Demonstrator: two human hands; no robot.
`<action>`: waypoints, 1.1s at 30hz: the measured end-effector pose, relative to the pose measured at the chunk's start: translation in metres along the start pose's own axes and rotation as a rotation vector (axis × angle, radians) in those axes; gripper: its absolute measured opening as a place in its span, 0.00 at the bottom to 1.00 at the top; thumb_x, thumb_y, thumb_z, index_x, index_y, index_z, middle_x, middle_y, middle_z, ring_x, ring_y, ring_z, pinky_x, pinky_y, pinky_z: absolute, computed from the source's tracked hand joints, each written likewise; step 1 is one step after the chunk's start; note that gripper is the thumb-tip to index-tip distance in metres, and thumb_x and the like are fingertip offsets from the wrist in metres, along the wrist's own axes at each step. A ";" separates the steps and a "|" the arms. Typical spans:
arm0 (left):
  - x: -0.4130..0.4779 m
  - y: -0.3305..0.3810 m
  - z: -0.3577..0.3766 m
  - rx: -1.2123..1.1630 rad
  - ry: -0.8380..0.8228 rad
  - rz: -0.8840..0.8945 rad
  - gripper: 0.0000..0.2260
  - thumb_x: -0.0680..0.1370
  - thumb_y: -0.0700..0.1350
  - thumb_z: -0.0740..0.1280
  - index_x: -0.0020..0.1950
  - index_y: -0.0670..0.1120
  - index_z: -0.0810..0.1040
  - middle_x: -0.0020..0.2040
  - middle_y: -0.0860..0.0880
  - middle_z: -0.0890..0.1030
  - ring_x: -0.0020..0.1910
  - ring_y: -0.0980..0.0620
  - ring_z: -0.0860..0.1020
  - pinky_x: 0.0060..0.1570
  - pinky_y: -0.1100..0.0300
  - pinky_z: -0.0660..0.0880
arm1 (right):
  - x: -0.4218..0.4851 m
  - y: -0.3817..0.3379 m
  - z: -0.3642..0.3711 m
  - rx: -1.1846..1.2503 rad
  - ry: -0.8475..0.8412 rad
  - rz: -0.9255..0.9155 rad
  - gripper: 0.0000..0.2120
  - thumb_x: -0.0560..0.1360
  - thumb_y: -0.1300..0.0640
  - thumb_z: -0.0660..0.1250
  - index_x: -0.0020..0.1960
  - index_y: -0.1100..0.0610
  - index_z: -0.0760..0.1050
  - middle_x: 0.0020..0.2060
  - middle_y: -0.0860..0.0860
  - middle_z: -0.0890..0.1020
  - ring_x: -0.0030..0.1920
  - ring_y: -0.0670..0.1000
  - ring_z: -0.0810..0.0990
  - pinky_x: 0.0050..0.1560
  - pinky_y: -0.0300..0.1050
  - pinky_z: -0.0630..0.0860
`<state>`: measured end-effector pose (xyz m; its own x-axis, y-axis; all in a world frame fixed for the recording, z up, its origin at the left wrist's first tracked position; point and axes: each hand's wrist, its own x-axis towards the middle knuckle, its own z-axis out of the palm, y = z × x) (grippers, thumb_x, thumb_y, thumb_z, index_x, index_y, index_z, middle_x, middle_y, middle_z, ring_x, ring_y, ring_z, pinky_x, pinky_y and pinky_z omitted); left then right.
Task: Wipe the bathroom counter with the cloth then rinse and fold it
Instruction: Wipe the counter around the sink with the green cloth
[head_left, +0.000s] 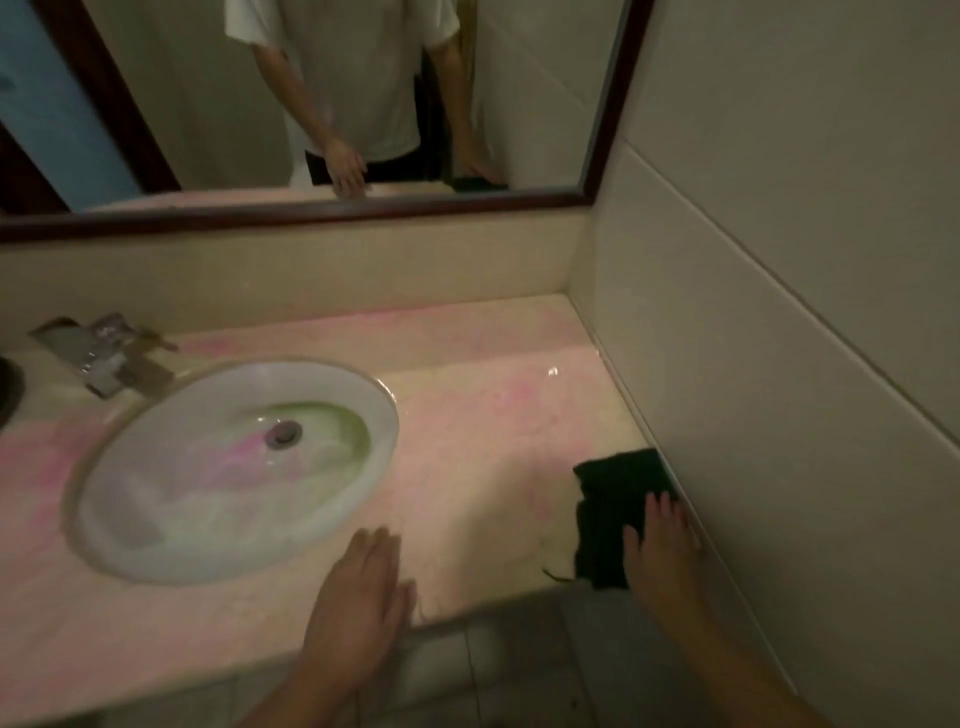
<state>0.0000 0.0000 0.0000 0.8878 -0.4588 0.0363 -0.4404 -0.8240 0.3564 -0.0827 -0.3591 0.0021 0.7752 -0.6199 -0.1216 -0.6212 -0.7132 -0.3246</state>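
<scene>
We saw the right hand (660, 545) lying flat, palm down, on a dark cloth (613, 509) at the right end of the bathroom counter (483, 431). Its fingers (657, 512) were stretched out and loosely spread over the near right part of the cloth, pressing rather than pinching it. The cloth sat crumpled against the tiled side wall (779, 312), close to the counter's front edge, with a loose thread trailing from its near left corner.

The left hand (363, 597) rested palm down on the bare counter just in front of the sink (234, 467), near the front edge, fingers close together and extended, holding nothing. The two hands were well apart, with open counter between them.

The counter was a pale stone surface with pinkish blotches, and a wet sheen showed toward the back right corner. The oval white sink was set into the counter left of centre, with a metal drain (283, 434) in its bowl and pink and greenish tints on the basin. A chrome faucet (109, 356) stood behind the sink at the left.

Above the backsplash hung a dark-framed mirror (363, 130), and in it we saw the person's pale shirt, both forearms and the cloth reflected.
</scene>
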 end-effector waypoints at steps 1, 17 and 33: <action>0.018 0.010 0.001 0.044 -0.050 -0.026 0.28 0.78 0.58 0.53 0.69 0.42 0.74 0.69 0.41 0.74 0.69 0.39 0.71 0.65 0.48 0.70 | 0.003 0.000 0.009 -0.055 -0.004 -0.021 0.29 0.82 0.48 0.50 0.78 0.61 0.52 0.78 0.59 0.56 0.77 0.59 0.55 0.77 0.57 0.53; 0.067 0.025 0.044 0.246 -0.152 -0.073 0.33 0.78 0.57 0.51 0.78 0.39 0.56 0.79 0.40 0.54 0.79 0.41 0.50 0.74 0.41 0.51 | 0.153 -0.068 0.025 -0.170 -0.012 -0.181 0.32 0.81 0.45 0.48 0.80 0.58 0.46 0.79 0.56 0.52 0.78 0.55 0.51 0.78 0.53 0.48; 0.068 0.028 0.039 0.265 -0.173 -0.083 0.34 0.78 0.58 0.48 0.79 0.40 0.51 0.80 0.41 0.49 0.79 0.43 0.45 0.75 0.43 0.50 | 0.010 -0.119 0.061 -0.201 -0.152 -0.671 0.31 0.77 0.47 0.55 0.79 0.51 0.55 0.78 0.51 0.59 0.78 0.54 0.55 0.77 0.54 0.49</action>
<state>0.0423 -0.0672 -0.0236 0.8961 -0.4177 -0.1499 -0.4074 -0.9083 0.0954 0.0061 -0.2600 -0.0176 0.9958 0.0155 -0.0906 -0.0028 -0.9803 -0.1975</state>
